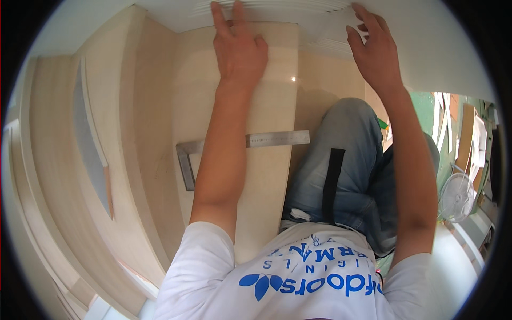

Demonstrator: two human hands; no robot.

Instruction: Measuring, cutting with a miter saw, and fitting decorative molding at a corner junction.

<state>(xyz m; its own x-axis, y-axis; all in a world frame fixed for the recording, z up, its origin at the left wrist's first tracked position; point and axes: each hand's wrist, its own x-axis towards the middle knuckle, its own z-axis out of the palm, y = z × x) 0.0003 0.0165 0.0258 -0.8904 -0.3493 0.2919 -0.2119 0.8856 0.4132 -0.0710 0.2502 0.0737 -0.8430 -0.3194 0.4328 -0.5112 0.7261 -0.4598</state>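
Note:
Both my arms stretch forward to a white surface [298,12] with thin ridged lines along it. My left hand [240,53] is at its lower edge with two fingers extended and the thumb held apart; nothing shows in its grip. To the right, my right hand [376,50] is raised against the same white surface, fingers loosely bent and spread. Whether the fingertips press on it, I cannot tell. Under my left forearm a metal try square [277,139] lies on a smooth beige ledge [266,192], its thick stock on the left.
Beige stepped panels [133,160] rise on the left, with a grey strip [88,117] set in one. My bent knee in jeans [346,133] is beside the ledge. A white round fan [457,196] and wooden boards [465,136] stand at far right.

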